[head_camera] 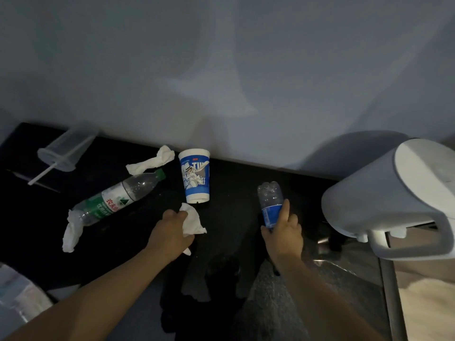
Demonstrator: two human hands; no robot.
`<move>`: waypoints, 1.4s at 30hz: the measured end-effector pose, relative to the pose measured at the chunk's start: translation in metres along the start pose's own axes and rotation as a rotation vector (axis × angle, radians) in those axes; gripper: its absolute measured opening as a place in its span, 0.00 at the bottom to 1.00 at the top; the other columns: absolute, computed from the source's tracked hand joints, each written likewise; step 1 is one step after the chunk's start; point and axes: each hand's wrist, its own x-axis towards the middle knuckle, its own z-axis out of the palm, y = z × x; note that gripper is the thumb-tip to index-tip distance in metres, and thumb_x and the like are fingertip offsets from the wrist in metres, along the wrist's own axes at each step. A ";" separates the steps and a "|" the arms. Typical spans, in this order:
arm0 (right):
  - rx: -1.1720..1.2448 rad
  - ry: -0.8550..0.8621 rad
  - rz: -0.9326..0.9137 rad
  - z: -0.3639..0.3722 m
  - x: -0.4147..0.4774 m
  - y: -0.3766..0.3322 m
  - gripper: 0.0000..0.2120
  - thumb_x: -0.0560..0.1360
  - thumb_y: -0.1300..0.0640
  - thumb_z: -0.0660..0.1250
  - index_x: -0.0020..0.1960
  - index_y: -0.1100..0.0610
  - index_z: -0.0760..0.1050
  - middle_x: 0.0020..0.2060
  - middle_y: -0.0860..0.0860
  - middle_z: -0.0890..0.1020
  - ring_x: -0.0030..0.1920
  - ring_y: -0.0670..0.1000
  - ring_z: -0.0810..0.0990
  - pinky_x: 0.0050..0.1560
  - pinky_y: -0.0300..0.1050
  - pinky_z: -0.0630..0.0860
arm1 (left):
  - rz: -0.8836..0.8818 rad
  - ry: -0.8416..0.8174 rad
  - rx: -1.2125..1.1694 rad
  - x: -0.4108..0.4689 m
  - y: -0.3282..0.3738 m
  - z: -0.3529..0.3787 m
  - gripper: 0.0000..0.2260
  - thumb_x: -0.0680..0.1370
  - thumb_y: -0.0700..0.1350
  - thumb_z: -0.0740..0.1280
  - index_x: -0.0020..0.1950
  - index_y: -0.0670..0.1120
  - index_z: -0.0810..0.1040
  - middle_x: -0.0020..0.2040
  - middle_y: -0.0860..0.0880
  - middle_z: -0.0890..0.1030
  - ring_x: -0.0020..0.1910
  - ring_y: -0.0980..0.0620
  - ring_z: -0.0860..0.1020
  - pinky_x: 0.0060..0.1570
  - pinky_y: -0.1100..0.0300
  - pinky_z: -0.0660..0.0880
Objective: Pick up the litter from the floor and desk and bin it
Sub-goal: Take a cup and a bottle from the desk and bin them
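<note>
Recorder: Forearms nearest, both bare, cut off by the bottom edge. Left hand (172,227) is over the dark desk (234,183), fingers curled on a held tissue (193,221); part of the tissue is hidden under the palm.

Checker: Right hand?

Recorder: Right hand (283,232) is wrapped round a blue bottle (269,205). Neck end hidden in the palm, base pointing far. Whether it touches the desk: cannot tell.

Checker: Hard to read?

Recorder: Light is dim. Dark shapes below the near desk edge, not identifiable. Pale wrapped object (17,299) at near left, cut off by the frame.

Checker: Other litter?

Recorder: Paper cup (195,177) just beyond the held tissue, wide end toward the wall (221,70). Green bottle (118,199) on its side at left, cap pointing far-right. Far tissue (151,163) just beyond the cap; left tissue (71,230) against the bottle's base. Clear cup (65,151) tipped over at far left, straw (40,174) pointing near-left.

Checker: Obstructions?

Recorder: White jug (394,200) at right, handle on its near side, clipped by the right edge.
</note>
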 end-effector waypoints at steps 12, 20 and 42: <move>-0.083 0.164 -0.030 0.016 0.002 0.007 0.44 0.74 0.40 0.65 0.78 0.54 0.45 0.61 0.56 0.71 0.57 0.55 0.75 0.49 0.48 0.76 | -0.076 0.013 -0.059 0.015 -0.020 0.006 0.17 0.75 0.48 0.70 0.61 0.45 0.74 0.60 0.44 0.73 0.52 0.52 0.73 0.48 0.64 0.69; -0.083 0.172 -0.043 0.016 0.001 0.007 0.44 0.73 0.41 0.67 0.78 0.55 0.46 0.61 0.57 0.71 0.57 0.56 0.75 0.49 0.49 0.77 | -0.098 0.295 -0.300 0.025 -0.022 -0.018 0.09 0.76 0.42 0.68 0.54 0.42 0.74 0.55 0.40 0.75 0.45 0.52 0.74 0.36 0.67 0.65; -0.063 0.166 -0.038 0.017 0.001 0.007 0.43 0.73 0.42 0.68 0.78 0.55 0.50 0.57 0.56 0.73 0.52 0.54 0.76 0.45 0.47 0.76 | -0.024 0.408 -0.375 0.093 0.060 -0.034 0.28 0.76 0.48 0.69 0.70 0.41 0.60 0.69 0.39 0.60 0.61 0.38 0.71 0.59 0.47 0.74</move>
